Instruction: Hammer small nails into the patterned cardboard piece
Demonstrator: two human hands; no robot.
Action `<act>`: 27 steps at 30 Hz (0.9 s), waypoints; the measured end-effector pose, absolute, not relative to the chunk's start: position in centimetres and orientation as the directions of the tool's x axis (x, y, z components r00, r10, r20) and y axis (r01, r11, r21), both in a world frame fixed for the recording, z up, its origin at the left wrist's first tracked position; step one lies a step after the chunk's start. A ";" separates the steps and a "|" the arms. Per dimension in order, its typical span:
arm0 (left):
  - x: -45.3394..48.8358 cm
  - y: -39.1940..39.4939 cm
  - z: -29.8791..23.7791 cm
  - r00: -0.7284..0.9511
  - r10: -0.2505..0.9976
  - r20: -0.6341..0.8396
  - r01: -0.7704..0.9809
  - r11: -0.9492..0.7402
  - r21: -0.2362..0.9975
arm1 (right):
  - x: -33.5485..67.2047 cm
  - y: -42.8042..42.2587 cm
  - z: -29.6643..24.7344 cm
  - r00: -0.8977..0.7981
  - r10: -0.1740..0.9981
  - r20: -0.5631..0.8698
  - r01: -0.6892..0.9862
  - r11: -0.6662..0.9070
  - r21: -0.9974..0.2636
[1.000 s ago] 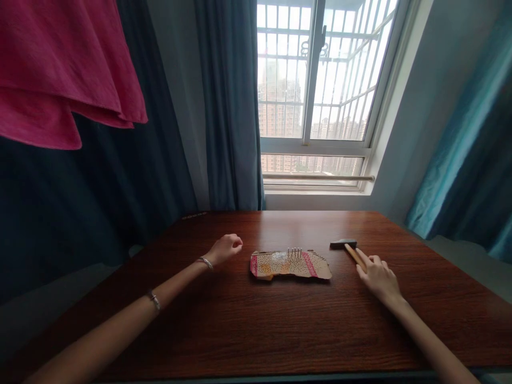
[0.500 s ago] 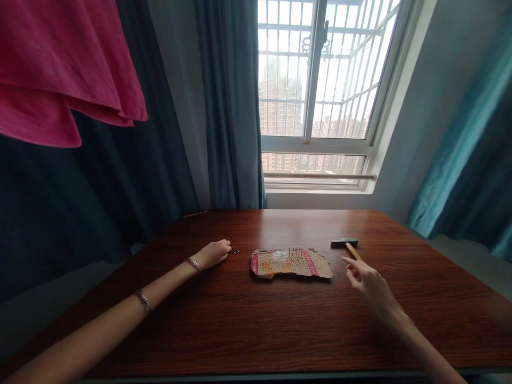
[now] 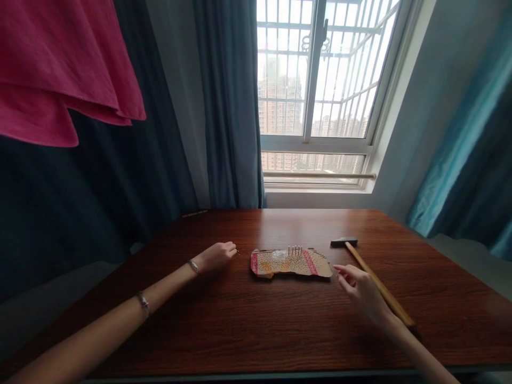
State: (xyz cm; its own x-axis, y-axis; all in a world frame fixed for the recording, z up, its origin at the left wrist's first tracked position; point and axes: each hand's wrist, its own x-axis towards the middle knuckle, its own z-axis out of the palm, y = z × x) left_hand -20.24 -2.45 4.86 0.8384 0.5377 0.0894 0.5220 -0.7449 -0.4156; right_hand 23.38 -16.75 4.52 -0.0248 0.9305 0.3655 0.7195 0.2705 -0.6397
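Observation:
A torn piece of cardboard (image 3: 291, 263), dotted with holes and edged in pink, lies in the middle of the brown wooden table (image 3: 256, 325). Several nails (image 3: 295, 250) stand upright in it. My left hand (image 3: 218, 253) rests on the table just left of the cardboard, fingers curled and pinched on a small dark nail at its fingertips. My right hand (image 3: 358, 290) hovers low over the table right of the cardboard, fingers loosely apart and holding nothing. A hammer (image 3: 370, 276) with a dark head and long wooden handle lies just beyond my right hand, free of it.
Behind the table is a barred window (image 3: 320, 90) with grey-blue curtains (image 3: 228, 106) on its left and teal curtains (image 3: 472, 144) at the right. A pink cloth (image 3: 60, 64) hangs at the upper left.
My right hand has come off the hammer handle and moved left toward the cardboard. My left hand dropped to the table and pinched a small nail.

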 end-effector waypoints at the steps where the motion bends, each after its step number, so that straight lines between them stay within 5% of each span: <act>1: -19.4 -3.1 5.6 0.869 0.485 0.102 0.478 -0.766 -0.430 | 22.7 -16.8 4.7 -0.038 0.933 0.357 0.679 0.287 -0.676; 6: -13.7 -7.1 8.6 0.966 0.163 0.199 0.244 -0.822 -0.515 | 17.7 -17.2 5.6 -0.126 0.984 0.122 0.337 0.158 -0.928; 10: -9.5 -9.9 9.2 0.967 -0.012 0.253 0.131 -0.831 -0.540 | 14.1 -16.8 5.6 -0.230 0.971 -0.070 0.157 -0.034 -0.987; 27: -6.6 -10.6 7.4 0.957 -0.098 0.271 0.043 -0.883 -0.468 | 12.4 -15.8 3.6 -0.243 0.928 -0.282 -0.128 -0.319 -0.939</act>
State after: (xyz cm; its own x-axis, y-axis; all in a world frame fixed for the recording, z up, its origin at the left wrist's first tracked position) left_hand -6.62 -10.65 7.36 0.9575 -0.0977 0.2714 0.0426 -0.8826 -0.4682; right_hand 12.40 -15.75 3.62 -0.2434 0.9280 -0.2821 -0.1284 -0.3191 -0.9390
